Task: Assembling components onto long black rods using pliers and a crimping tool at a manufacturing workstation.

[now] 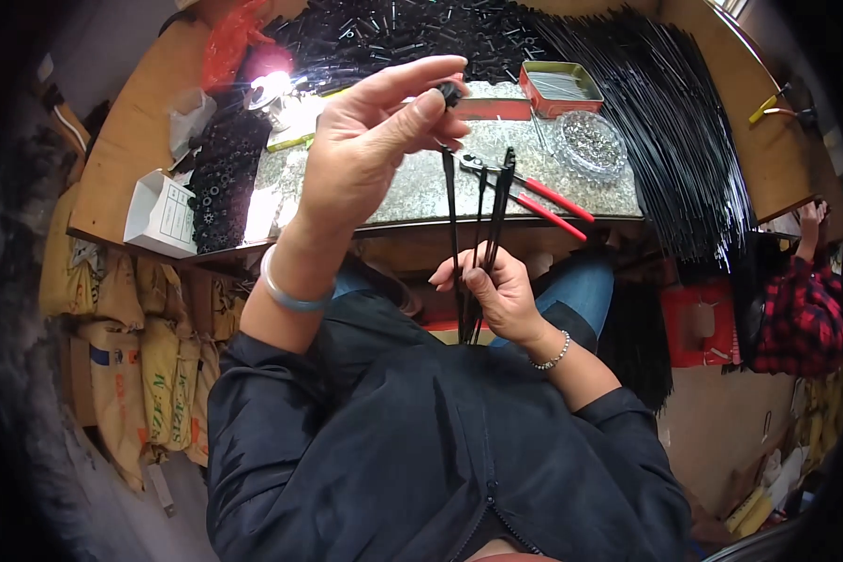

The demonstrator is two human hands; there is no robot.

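My left hand [370, 136] is raised over the near part of the worktable, pinching a small black round part [450, 93] between thumb and fingers. Lower and to the right, my right hand [501, 292] is closed around several thin black rods [502, 192] in front of my lap. The rods stand roughly upright, and one reaches up to just under my left fingers; whether it joins the black part I cannot tell. Behind the rods, pliers with red handles [554, 199] lie on the speckled work surface [398, 192].
Long black rods [665, 122] are heaped at the right and black pieces [393, 42] at the back. A red tin [562, 89], a clear dish of small metal pieces [590, 145], a lit lamp [270, 89] and a white box [162, 214] stand around. Another person's red checked sleeve [801, 314] shows far right.
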